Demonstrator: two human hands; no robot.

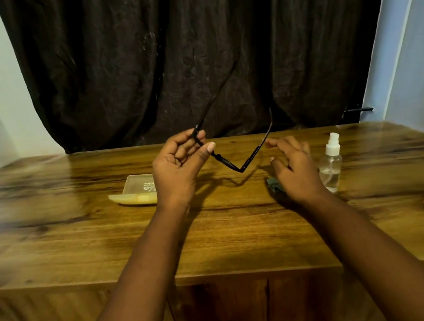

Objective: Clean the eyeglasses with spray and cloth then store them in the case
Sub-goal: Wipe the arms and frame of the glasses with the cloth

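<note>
Left hand (pixel 178 165) grips the glasses (pixel 236 166) above the worktop (pixel 78 237) — right hand (pixel 293 166) open, fingertips near one temple.

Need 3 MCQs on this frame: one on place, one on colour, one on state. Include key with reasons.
1. Where does the spray bottle stand?
A. Right of the right hand
B. Beside the case
C. In the left hand

2. What colour is the eyeglasses frame?
A. White
B. Black
C. Red

3. Where are the eyeglasses?
A. Inside the case
B. Flat on the table
C. Held above the table

Key:
1 A: it stands on the table at the right, just past the right hand.
2 B: the frame and arms read black.
3 C: the left hand's grip holds one end, with the frame's shadow below it.
</note>
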